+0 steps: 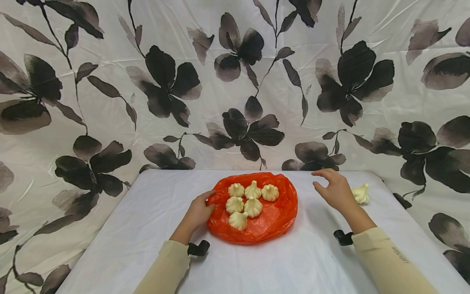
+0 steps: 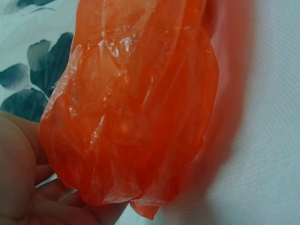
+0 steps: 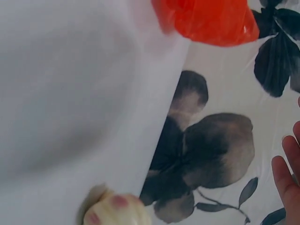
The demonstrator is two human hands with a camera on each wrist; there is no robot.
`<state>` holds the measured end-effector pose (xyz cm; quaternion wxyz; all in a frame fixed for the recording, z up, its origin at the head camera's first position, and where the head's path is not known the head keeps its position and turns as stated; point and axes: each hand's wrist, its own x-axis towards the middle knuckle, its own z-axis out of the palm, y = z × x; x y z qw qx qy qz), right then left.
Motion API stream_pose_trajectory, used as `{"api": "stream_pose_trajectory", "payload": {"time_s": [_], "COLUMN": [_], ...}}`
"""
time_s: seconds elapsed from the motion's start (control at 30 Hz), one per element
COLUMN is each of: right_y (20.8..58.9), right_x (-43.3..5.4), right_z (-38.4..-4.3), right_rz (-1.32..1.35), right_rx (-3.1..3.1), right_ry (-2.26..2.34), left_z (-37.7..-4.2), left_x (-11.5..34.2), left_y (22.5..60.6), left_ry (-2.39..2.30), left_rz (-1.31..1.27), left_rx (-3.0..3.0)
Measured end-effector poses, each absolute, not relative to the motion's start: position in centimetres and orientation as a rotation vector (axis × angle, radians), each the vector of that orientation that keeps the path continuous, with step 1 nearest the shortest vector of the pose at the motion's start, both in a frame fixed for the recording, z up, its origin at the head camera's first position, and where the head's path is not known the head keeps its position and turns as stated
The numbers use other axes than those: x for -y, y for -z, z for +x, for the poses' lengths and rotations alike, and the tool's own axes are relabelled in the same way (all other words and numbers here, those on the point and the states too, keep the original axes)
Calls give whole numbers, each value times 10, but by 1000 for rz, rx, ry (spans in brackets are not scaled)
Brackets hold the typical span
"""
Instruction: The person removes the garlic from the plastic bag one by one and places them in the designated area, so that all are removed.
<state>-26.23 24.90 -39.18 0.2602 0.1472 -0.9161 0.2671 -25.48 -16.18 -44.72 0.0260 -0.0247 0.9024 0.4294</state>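
Note:
Several pale garlic bulbs [image 1: 252,207] sit in a red plastic bag [image 1: 269,220] whose mouth is spread wide on the white table. My left hand [image 1: 198,212] holds the bag's left rim, its fingers partly hidden behind the red film [image 2: 131,117] in the left wrist view. Over the table's right side my right hand [image 1: 333,190] is raised, thumb and fingers parted with nothing between them. One lone garlic bulb [image 1: 361,194] lies just to the right of that hand, partly covered by it; in the right wrist view this bulb [image 3: 117,212] shows purplish patches.
A white cloth covers the table [image 1: 147,245]. Directly behind its far edge hangs a pale curtain [image 1: 293,102] with dark flowers. Both wrists carry small black cameras [image 1: 198,248].

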Motion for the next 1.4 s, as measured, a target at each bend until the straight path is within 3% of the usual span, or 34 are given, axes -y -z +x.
{"api": "stream_pose_trajectory", "payload": {"time_s": [1.03,1.4], "right_y": [396,405], "right_x": [-173,-153], "right_z": [-271,-278], "right_rz": [542,464], "right_rx": [2470,2582], "right_ry": [-960,-997], "left_z": [-254,-255], "left_x": [159,158], "left_y": [448,449], "left_ry": [-1353,-1367], "left_rz": [-95,-96], "left_rx": [-2762,-2759]}}
